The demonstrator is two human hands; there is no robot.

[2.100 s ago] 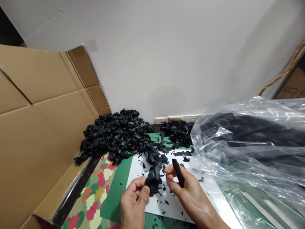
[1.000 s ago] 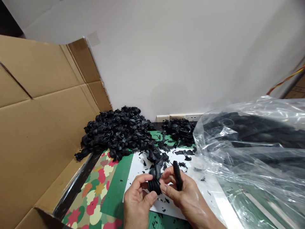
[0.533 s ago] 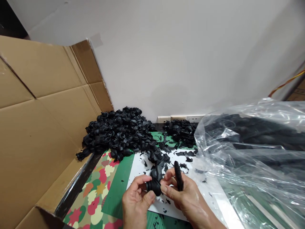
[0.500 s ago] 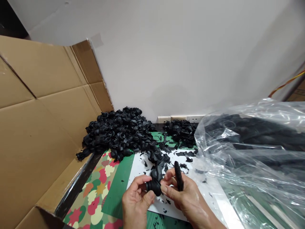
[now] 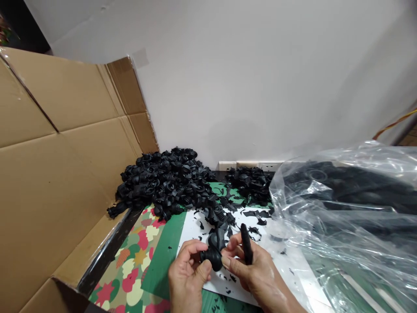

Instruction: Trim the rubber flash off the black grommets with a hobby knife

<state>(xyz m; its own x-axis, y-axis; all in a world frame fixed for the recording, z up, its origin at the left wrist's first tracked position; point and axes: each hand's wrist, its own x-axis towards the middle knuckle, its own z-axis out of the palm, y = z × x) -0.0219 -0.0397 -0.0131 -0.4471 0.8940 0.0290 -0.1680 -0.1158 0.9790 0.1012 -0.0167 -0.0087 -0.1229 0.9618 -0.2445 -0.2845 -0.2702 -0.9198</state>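
A black ribbed rubber bellows (image 5: 212, 258) is held over a white sheet (image 5: 190, 229). My left hand (image 5: 188, 273) pinches its left end between thumb and fingers. On the other side, the thumb and index fingertips of my right hand (image 5: 257, 265) press on the bellows' right edge. A black tool handle (image 5: 246, 244) stands up from that same hand, gripped in the palm and lower fingers; its working end is hidden. Another smooth black rubber piece (image 5: 220, 234) shows just behind the bellows. Black scraps (image 5: 231, 278) lie scattered around both hands.
A big heap of black rubber bellows (image 5: 166, 182) rises at the back left beside a cardboard box (image 5: 81, 161). Black trimmings (image 5: 250, 182) are piled near the wall sockets (image 5: 269, 167). A clear plastic bag (image 5: 345, 217) with black parts fills the right side. Patterned board (image 5: 130, 269) lies front left.
The view has shifted slightly, so the scene sits a little further right and lower. Both hands keep their grip on the bellows, which has turned a little.
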